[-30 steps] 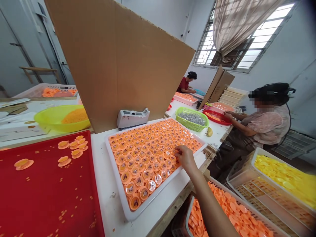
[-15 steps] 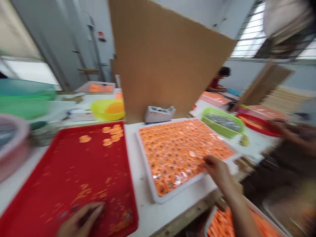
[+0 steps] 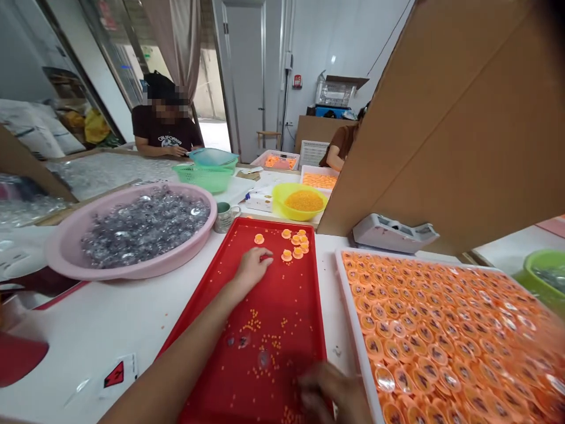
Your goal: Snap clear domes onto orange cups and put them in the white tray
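Note:
My left hand (image 3: 253,268) rests on the red tray (image 3: 304,306), just short of a small group of orange cup-shaped pieces (image 3: 293,244). Its fingertips are partly hidden, and nothing shows in them. My right hand (image 3: 329,391) is blurred at the bottom edge, over the tray's lower right part. Small orange grains (image 3: 260,338) lie scattered on the red surface, along with a clear dome (image 3: 263,359). To the right stands a white tray (image 3: 353,318) packed with rows of orange caps holding clear domes.
A pink basin (image 3: 128,274) of clear domes and a mug (image 3: 225,218) stand left of the red tray. Beyond are a yellow-green bowl (image 3: 300,200) of orange grains, a tape dispenser (image 3: 392,232), a cardboard divider (image 3: 441,129) and a seated co-worker (image 3: 163,126).
The view has swung left from the white tray to the red one. My right hand has moved off the white tray onto the red tray, and my left hand has moved up the red tray.

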Demonstrator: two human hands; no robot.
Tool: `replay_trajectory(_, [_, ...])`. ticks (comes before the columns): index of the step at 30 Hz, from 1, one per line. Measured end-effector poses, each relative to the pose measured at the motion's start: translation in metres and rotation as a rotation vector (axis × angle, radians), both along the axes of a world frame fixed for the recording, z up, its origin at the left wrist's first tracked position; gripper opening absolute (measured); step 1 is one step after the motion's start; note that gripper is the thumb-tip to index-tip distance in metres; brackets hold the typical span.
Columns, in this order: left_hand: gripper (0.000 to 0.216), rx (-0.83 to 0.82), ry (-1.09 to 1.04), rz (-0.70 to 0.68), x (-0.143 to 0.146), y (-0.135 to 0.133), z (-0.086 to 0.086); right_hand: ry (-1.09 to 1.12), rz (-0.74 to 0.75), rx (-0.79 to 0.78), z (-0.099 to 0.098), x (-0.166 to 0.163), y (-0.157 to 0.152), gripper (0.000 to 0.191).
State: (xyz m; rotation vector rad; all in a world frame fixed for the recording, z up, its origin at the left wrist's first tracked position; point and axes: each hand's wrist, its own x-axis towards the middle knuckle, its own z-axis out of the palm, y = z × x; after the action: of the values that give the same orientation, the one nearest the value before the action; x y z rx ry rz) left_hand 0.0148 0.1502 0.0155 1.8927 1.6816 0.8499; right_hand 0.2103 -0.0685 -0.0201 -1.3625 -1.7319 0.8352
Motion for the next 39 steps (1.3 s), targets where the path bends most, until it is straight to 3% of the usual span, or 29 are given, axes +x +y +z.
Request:
replay_trajectory(2, [0.022,0.049,0.068,0.016,0.006,0.03,-0.013,-0.071,-0.075,0.091,0.013,-0.016,0.055,0.018])
replay_trajectory(5, [0.031,0.102,0.16,0.035,0.003,0.065,-0.03,-0.289,-0.302,0.196,0.025,-0.023,0.156,0.025])
replay_trajectory(9, [0.03,0.14,0.241,-0.015,-0.009,0.096,-0.046,-0.387,-0.465,0.172,0.014,-0.017,0.278,0.027])
replay_trajectory(11, [0.028,0.144,0.264,-0.048,-0.014,0.109,-0.052,-0.431,-0.472,0.169,0.003,-0.011,0.317,0.024])
replay_trajectory(14, [0.029,0.119,0.278,-0.098,-0.017,0.125,-0.058,-0.501,-0.4,0.183,-0.012,-0.006,0.349,0.015])
replay_trajectory(16, [0.031,0.096,0.273,-0.153,-0.015,0.132,-0.06,-0.539,-0.355,0.185,-0.02,-0.006,0.356,0.011])
replay_trajectory(22, [0.052,0.046,0.219,-0.334,0.01,0.143,-0.068,-0.589,-0.349,0.144,-0.043,-0.006,0.358,0.028])
replay_trajectory(27, [0.047,0.039,0.199,-0.41,0.019,0.139,-0.076,-0.582,-0.333,0.116,-0.054,-0.003,0.351,0.022])
replay_trajectory(33, [0.042,0.042,0.215,-0.401,0.012,0.101,-0.077,-0.563,-0.329,0.096,-0.052,-0.016,0.313,0.02])
replay_trajectory(39, [0.042,0.04,0.255,-0.389,-0.001,0.036,-0.069,-0.571,-0.287,0.141,-0.04,-0.037,0.247,0.015])
